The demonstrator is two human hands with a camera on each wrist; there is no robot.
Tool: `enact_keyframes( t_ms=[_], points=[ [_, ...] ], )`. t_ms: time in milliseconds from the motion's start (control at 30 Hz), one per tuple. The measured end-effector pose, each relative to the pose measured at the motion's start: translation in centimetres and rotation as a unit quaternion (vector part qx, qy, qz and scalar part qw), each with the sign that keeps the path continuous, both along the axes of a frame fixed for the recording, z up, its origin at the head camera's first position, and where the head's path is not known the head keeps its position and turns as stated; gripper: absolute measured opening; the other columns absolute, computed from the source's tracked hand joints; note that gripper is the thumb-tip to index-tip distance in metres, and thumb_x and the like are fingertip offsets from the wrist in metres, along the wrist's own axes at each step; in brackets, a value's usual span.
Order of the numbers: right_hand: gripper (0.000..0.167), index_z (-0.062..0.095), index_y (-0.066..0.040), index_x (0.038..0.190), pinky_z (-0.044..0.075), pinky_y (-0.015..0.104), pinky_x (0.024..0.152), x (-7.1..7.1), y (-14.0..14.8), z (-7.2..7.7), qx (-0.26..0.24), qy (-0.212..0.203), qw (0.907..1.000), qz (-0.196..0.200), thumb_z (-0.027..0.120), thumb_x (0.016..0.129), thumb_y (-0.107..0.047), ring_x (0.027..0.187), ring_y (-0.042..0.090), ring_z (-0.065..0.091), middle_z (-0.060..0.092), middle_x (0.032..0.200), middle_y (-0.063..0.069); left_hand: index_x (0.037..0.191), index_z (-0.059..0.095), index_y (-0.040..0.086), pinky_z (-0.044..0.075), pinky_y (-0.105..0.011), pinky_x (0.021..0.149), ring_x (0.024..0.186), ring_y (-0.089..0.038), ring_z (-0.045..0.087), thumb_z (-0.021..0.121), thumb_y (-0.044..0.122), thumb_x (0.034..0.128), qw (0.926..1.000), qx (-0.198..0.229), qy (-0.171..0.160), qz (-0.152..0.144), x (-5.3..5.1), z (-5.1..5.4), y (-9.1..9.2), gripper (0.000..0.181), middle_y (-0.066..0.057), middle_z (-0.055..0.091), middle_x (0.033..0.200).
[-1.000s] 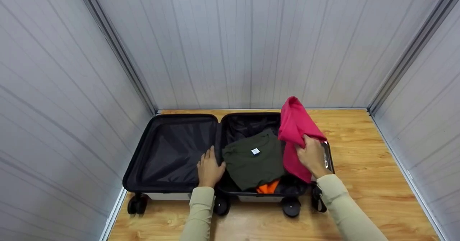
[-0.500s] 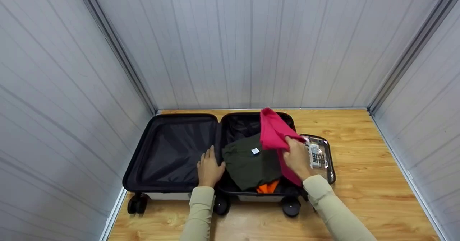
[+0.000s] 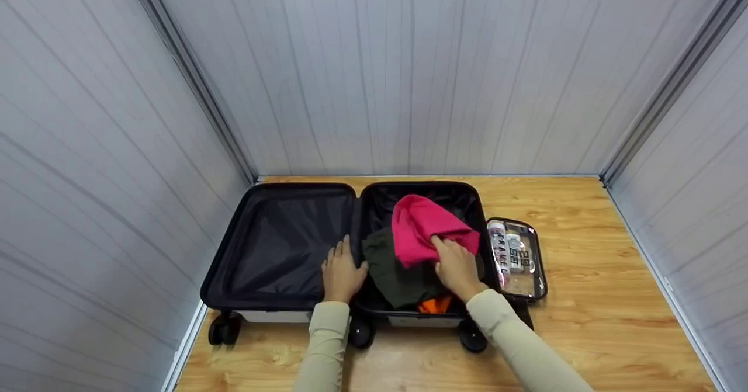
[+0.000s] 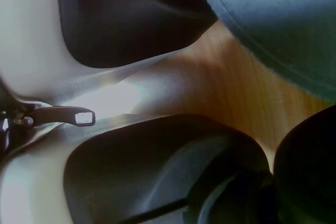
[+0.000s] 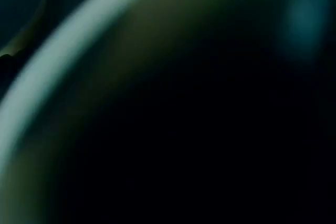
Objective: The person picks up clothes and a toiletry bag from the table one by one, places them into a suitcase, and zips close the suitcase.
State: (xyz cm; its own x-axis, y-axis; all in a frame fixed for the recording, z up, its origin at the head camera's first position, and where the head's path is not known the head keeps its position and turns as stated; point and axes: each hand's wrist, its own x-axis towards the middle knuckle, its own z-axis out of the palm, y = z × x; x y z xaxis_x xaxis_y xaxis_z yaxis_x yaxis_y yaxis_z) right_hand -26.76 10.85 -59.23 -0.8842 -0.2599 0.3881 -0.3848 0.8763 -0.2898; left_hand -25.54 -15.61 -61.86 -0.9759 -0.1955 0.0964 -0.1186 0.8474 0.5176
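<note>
In the head view an open black-lined suitcase (image 3: 280,304) lies flat with its halves side by side. My right hand (image 3: 459,268) grips the near edge of a folded pink garment (image 3: 418,228) over the right half. Beneath that lies a dark green shirt (image 3: 388,272), partly covered, with an orange cloth (image 3: 435,305) showing at its near edge. Straight-fingered, my left hand (image 3: 343,272) rests on the rim between the two halves. A zipper pull (image 4: 63,115) shows in the left wrist view. The right wrist view is dark and blurred.
A clear pouch with black edging (image 3: 536,290) stands against the suitcase's right side, with several bottles inside. Wheels (image 3: 360,335) stick out at the near side. Pale panel walls (image 3: 409,76) enclose the wooden floor (image 3: 596,275) at the back and sides.
My right hand has carried the pink garment leftward and down, from the suitcase's right edge onto the green shirt. The pouch has come into full sight. My left hand stays in place.
</note>
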Motion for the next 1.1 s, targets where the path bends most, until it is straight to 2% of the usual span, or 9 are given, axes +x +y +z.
enact_keyframes(
  t_ms=[167,333,467,567,667,833,1100],
  points=[
    [0.041,0.063,-0.012,0.11,0.055,0.054,0.06,0.3,-0.7,-0.8,0.036,0.005,0.9987,0.035,0.076,0.073,0.002,0.076,0.041,0.067,0.068,0.086,0.016,0.158,0.039,0.009,0.034,-0.066,0.115,0.144,-0.043,0.043,0.072,0.033,0.0914,1.0,-0.003,-0.002,0.0,-0.1,0.0,0.1,0.078,-0.019,0.05,0.155],
    [0.043,0.065,-0.013,0.113,0.057,0.052,0.065,0.3,-0.8,-1.0,0.05,-0.011,0.9969,0.059,0.074,0.075,0.006,0.082,0.039,0.066,0.066,0.089,0.016,0.158,0.039,0.009,0.034,-0.065,0.115,0.144,-0.042,0.044,0.072,0.033,0.091,0.9999,-0.011,0.002,-0.001,-0.1,0.0,0.1,0.078,-0.019,0.05,0.155],
    [0.053,0.066,-0.014,0.122,0.058,0.053,0.075,0.3,-1.0,-1.0,0.048,-0.036,0.9956,0.072,0.078,0.074,0.002,0.096,0.04,0.064,0.064,0.107,0.02,0.158,0.04,0.009,0.035,-0.065,0.114,0.144,-0.042,0.044,0.072,0.033,0.0908,0.9999,-0.015,0.005,-0.001,-0.2,0.0,0.0,0.078,-0.019,0.051,0.154],
    [0.059,0.066,-0.017,0.13,0.057,0.056,0.084,0.2,-1.1,-0.9,0.046,-0.054,0.994,0.083,0.082,0.074,-0.005,0.112,0.042,0.06,0.059,0.127,0.022,0.157,0.04,0.008,0.036,-0.066,0.113,0.143,-0.043,0.045,0.073,0.033,0.0902,0.9999,-0.014,0.007,-0.001,-0.2,0.0,0.0,0.078,-0.019,0.051,0.154],
    [0.061,0.067,-0.018,0.133,0.054,0.058,0.093,0.2,-1.2,-1.0,0.054,-0.061,0.9912,0.105,0.086,0.075,-0.015,0.125,0.045,0.054,0.054,0.139,0.021,0.157,0.041,0.008,0.036,-0.065,0.114,0.143,-0.042,0.045,0.073,0.034,0.09,0.9999,-0.015,0.005,0.0,-0.2,0.0,0.0,0.078,-0.019,0.051,0.153],
    [0.06,0.067,-0.02,0.135,0.047,0.06,0.106,0.2,-1.3,-1.2,0.085,-0.049,0.9817,0.163,0.084,0.078,-0.018,0.137,0.049,0.046,0.054,0.142,0.016,0.157,0.04,0.008,0.035,-0.065,0.114,0.144,-0.042,0.045,0.072,0.034,0.0909,0.9999,-0.016,0.001,0.0,-0.1,-0.1,0.0,0.078,-0.019,0.051,0.154],
    [0.064,0.065,-0.018,0.139,0.045,0.056,0.112,0.3,-1.3,-1.3,0.129,-0.026,0.9618,0.24,0.073,0.079,0.002,0.147,0.045,0.039,0.054,0.15,0.01,0.158,0.038,0.009,0.033,-0.065,0.116,0.146,-0.042,0.042,0.071,0.034,0.092,0.9999,-0.008,-0.006,0.001,-0.1,-0.1,0.0,0.079,-0.019,0.049,0.156]
  ],
)
